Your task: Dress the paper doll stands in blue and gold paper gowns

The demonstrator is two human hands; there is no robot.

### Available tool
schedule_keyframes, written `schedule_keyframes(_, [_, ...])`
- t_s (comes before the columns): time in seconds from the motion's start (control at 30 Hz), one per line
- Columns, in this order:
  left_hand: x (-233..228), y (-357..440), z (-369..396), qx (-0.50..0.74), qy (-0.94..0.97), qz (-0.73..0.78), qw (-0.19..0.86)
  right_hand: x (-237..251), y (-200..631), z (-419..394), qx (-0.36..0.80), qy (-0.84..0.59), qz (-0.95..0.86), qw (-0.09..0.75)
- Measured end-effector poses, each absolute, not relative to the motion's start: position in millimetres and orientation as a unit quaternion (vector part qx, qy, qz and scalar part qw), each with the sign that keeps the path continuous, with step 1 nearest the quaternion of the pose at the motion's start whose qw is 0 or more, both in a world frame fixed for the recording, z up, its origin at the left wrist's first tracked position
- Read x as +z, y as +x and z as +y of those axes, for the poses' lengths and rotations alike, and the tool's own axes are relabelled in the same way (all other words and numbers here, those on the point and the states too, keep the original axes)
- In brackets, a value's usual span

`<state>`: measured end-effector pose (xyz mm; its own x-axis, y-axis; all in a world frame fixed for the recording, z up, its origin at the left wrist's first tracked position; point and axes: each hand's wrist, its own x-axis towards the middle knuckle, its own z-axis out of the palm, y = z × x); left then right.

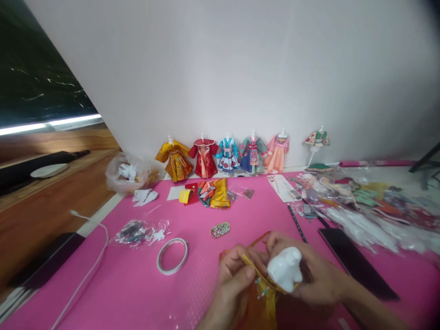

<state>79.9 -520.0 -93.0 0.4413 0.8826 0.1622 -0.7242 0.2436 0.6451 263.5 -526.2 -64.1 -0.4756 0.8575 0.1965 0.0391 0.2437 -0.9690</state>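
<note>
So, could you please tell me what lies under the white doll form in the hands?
Under the white doll form lies orange-yellow fabric, pinched by the left hand; the right hand cups the form. The pink mat beneath is covered there.

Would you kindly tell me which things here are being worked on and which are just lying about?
In hand: left hand, right hand, white doll bust, orange paper dress.
Lying about: tape roll, bead case, dressed dolls, black phone, pencil.

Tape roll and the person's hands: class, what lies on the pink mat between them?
In the head view, only bare pink mat lies between the tape roll and the left hand.
</note>
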Motion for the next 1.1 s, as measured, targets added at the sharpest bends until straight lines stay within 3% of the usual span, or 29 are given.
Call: schedule_keyframes(1.1, [-82.4, 80.0, -516.3, 0.484, 0.335, 0.141, 0.796, -66.3, 257.3, -531.5, 0.522, -0.330, -0.657, 0.433])
